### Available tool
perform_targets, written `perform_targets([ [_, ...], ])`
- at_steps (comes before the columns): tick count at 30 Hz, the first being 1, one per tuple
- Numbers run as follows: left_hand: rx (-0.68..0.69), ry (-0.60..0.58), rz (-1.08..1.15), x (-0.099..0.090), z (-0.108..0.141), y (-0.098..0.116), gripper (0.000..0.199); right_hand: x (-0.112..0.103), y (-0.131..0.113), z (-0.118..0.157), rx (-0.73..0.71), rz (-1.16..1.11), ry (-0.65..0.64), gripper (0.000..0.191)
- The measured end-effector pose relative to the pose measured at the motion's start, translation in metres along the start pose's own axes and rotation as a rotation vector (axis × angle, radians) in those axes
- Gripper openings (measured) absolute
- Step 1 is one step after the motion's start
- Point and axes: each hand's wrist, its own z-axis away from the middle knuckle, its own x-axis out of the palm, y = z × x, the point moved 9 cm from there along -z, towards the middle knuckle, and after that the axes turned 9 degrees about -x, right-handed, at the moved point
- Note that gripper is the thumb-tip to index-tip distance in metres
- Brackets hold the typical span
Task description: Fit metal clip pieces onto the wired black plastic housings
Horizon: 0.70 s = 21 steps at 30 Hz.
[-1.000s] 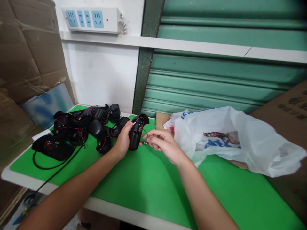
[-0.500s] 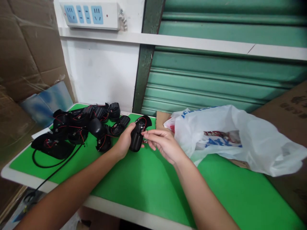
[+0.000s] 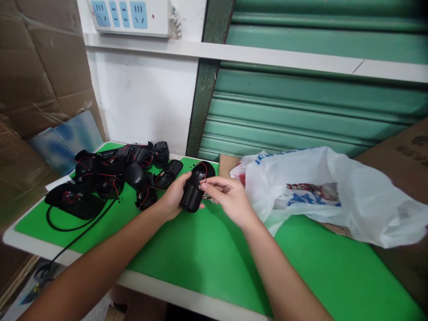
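A black plastic housing [image 3: 191, 196] with a thin red wire on its upper part is held above the green mat by my left hand [image 3: 176, 195], its fingers wrapped round the left side and underneath. My right hand [image 3: 227, 195] is at the housing's right side, with thumb and index finger pinched over its middle near the wire. What sits between those fingertips is too small to make out. Just beneath the right fingers, a small part of some reddish and silvery pieces [image 3: 209, 197] shows.
Several black housings with red wires [image 3: 110, 167] are piled at the left of the green mat [image 3: 187, 249]. A black cable [image 3: 78, 238] hangs over the front edge. On the right lies a white plastic bag [image 3: 301, 178] with red pieces inside. A socket strip [image 3: 130, 18] is above.
My right fingertips have come in closer over the middle of the housing, and the housing is turned slightly. The whole view has shifted a little.
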Motion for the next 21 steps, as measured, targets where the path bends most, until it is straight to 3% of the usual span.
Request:
perform_targets([
  [6,-0.001,-0.090,0.041,-0.001,-0.005,-0.002,0.037,0.000,-0.005,-0.001,-0.097,0.065,0.020,0.028],
  [13,-0.005,0.003,0.002,0.002,0.001,0.001,0.042,0.004,-0.004,0.001,-0.053,0.040,0.007,0.030],
  [15,0.088,-0.005,0.031,0.002,0.001,0.008,0.037,0.004,0.000,0.002,0.005,-0.004,0.013,0.035],
  [18,0.370,0.000,0.034,-0.001,0.005,0.029,0.031,0.001,0.003,0.005,0.054,-0.013,0.084,0.043],
  [21,0.630,0.036,-0.067,-0.004,0.016,0.043,0.040,0.003,-0.001,0.006,0.034,-0.029,0.093,0.050],
])
